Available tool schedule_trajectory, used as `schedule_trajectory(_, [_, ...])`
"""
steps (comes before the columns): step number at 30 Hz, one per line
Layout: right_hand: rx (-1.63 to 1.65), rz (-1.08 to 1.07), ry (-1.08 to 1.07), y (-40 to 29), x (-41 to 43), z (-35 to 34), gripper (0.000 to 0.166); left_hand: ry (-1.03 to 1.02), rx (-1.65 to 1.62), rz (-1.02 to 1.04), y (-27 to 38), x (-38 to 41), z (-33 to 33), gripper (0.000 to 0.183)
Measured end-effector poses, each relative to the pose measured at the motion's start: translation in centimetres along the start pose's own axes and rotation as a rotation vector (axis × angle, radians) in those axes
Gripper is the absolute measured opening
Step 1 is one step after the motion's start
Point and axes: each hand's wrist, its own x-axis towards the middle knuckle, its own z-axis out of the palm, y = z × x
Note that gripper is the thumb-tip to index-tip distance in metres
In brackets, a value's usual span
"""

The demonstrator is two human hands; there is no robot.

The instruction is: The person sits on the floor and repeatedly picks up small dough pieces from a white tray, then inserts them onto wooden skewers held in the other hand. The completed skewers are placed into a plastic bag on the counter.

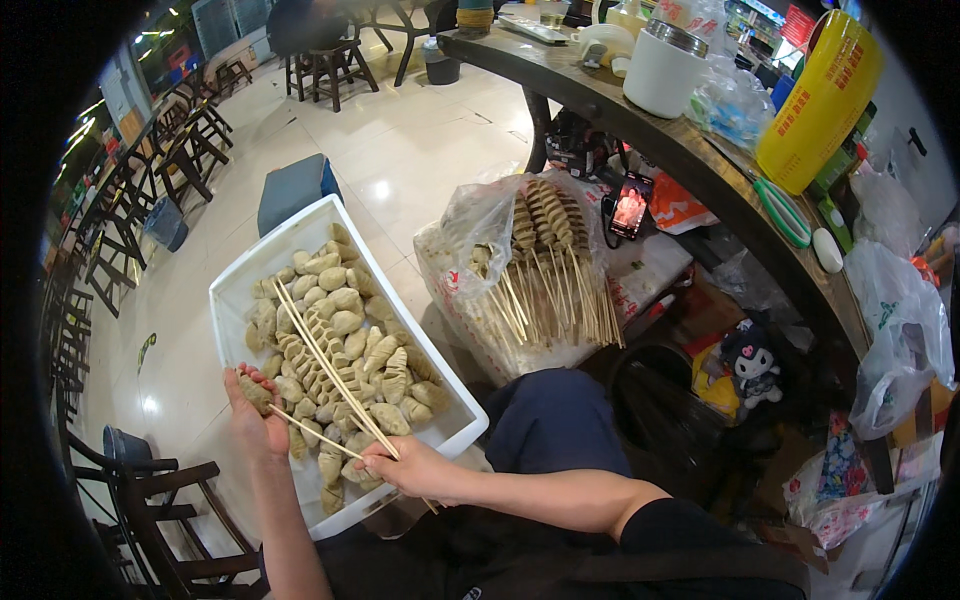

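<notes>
My left hand (271,433) holds a grey-brown lump of dough-like food (256,393) at the left side of a white plastic tray (409,322). A thin wooden skewer (315,433) runs from that lump to my right hand (412,466), its far end touching or inside the lump. Several longer bare skewers (319,352) are also gripped in my right hand and slant over the tray. Beneath them lie many similar food pieces (346,322), some smooth and some with ridged cuts. The tray's near end sits close to my lap.
Right of the tray, a plastic bag (480,214) partly covers skewered, ridged pieces (551,214) on a wrapped stack. A lit phone (631,205) leans behind them. A dark wooden table (585,97) curves overhead with scissors (782,212). A blue-grey stool (296,191) stands beyond the tray.
</notes>
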Motion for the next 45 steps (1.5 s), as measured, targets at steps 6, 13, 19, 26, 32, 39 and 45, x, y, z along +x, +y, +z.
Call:
schedule_trajectory(6, [0.035,0.064,0.013,-0.5,0.5,-0.1,0.021,-0.096,0.055,0.061,-1.5,-1.4,0.4,0.023])
schedule_trajectory(13, [0.168,0.143,-0.026,-1.1,-0.1,0.1,0.026,-0.155,0.051,0.090,-3.3,-3.4,1.4,0.030])
schedule_trajectory(19, [0.244,0.110,-0.090,-0.5,-0.1,-0.6,0.022,-0.153,0.036,0.043,-2.8,-4.3,2.7,0.023])
schedule_trajectory(26, [0.269,0.079,-0.139,-1.0,0.4,-0.4,0.023,-0.243,0.070,0.079,-2.7,-4.5,1.9,0.033])
schedule_trajectory(32, [0.238,0.115,-0.133,-1.8,-0.1,-0.8,0.024,-0.277,-0.049,0.002,1.6,-2.2,2.2,0.038])
schedule_trajectory(39, [0.177,0.135,-0.177,-1.3,0.0,-0.5,0.024,-0.187,-0.107,-0.083,2.8,-1.7,0.9,0.024])
schedule_trajectory(45, [0.200,0.174,-0.195,-1.1,0.1,-0.8,0.024,-0.162,-0.111,-0.097,3.2,-2.1,1.5,0.025])
